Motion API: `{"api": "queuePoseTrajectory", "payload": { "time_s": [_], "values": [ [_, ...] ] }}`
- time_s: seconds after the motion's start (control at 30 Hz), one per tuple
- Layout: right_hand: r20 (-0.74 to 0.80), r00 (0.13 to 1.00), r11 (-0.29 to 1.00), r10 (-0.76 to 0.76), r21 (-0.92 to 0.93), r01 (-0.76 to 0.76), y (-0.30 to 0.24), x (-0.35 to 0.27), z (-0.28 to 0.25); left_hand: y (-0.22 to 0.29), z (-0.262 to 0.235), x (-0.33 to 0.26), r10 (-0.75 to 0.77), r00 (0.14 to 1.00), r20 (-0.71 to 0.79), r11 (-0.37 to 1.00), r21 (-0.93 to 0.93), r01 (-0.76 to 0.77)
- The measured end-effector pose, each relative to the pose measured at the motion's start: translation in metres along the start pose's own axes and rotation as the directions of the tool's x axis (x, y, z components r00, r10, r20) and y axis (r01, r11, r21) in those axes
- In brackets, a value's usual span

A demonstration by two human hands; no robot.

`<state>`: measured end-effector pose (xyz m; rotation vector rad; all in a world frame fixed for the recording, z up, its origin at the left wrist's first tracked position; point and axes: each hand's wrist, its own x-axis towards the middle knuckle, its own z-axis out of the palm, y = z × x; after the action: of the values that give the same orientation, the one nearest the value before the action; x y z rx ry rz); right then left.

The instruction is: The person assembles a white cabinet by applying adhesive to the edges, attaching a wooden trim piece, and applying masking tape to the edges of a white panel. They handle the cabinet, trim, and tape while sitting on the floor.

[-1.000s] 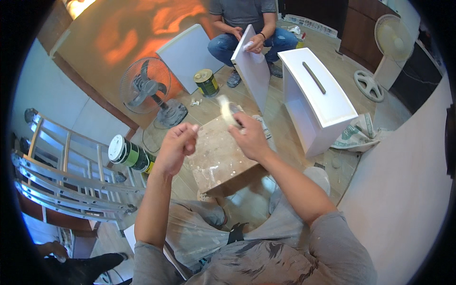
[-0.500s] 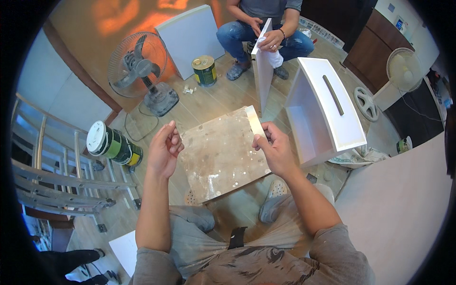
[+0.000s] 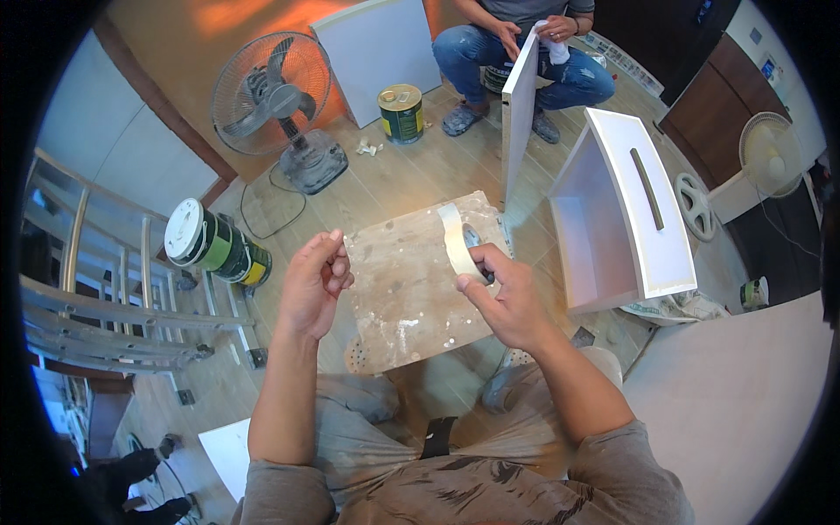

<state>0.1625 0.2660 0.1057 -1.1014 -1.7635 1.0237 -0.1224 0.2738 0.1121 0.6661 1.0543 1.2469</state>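
Observation:
A roll of cream masking tape (image 3: pixel 458 253) is in my right hand (image 3: pixel 505 291), gripped between thumb and fingers. A short loose piece of the tape sticks up from the roll, away from me. My left hand (image 3: pixel 316 282) is raised at the left, fingers curled and thumb against the forefinger; whether anything small is pinched there cannot be made out. Below both hands lies a square, paint-spotted wooden board (image 3: pixel 398 302), in front of my knees. The left hand overlaps its left edge in view, the right hand its right side.
A white drawer (image 3: pixel 641 192) with a dark handle stands at right. Beyond, a squatting person (image 3: pixel 525 52) wipes a white panel (image 3: pixel 521 109) with a cloth. Leftward are a fan (image 3: pixel 280 105), paint tins (image 3: pixel 401 114), a lidded bucket (image 3: pixel 217 245) and an aluminium ladder (image 3: pixel 114 315).
The tape roll has turned in my right hand, so its round side and hole now show. My view has shifted slightly left. The other person's cloth hand is now at the panel's top.

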Motion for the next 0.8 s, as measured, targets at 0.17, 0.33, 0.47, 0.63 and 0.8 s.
{"api": "queuePoseTrajectory", "payload": {
  "time_s": [0.17,0.33,0.47,0.63,0.8],
  "values": [
    [-0.023,1.0,1.0,-0.02,-0.004,0.02,-0.004,-0.004,-0.005,-0.001,0.002,-0.005,0.016,1.0,0.004,1.0,-0.001,-0.016],
    [-0.032,0.999,0.999,-0.01,0.042,0.012,0.002,-0.009,-0.006,-0.004,0.006,-0.008,0.021,1.0,0.0,1.0,0.006,-0.021],
    [-0.028,0.999,0.999,-0.024,0.022,0.025,-0.001,-0.012,-0.007,-0.006,0.008,-0.01,0.026,0.999,-0.025,0.999,0.022,-0.025],
    [-0.017,0.999,0.999,-0.032,-0.027,0.032,0.003,-0.014,-0.007,-0.006,0.009,-0.009,0.037,0.999,-0.014,0.998,0.047,-0.036],
    [-0.015,0.999,0.999,-0.032,-0.029,0.031,0.002,-0.016,-0.008,-0.009,0.013,-0.007,0.032,0.999,-0.016,0.998,0.047,-0.031]
  ]
}}
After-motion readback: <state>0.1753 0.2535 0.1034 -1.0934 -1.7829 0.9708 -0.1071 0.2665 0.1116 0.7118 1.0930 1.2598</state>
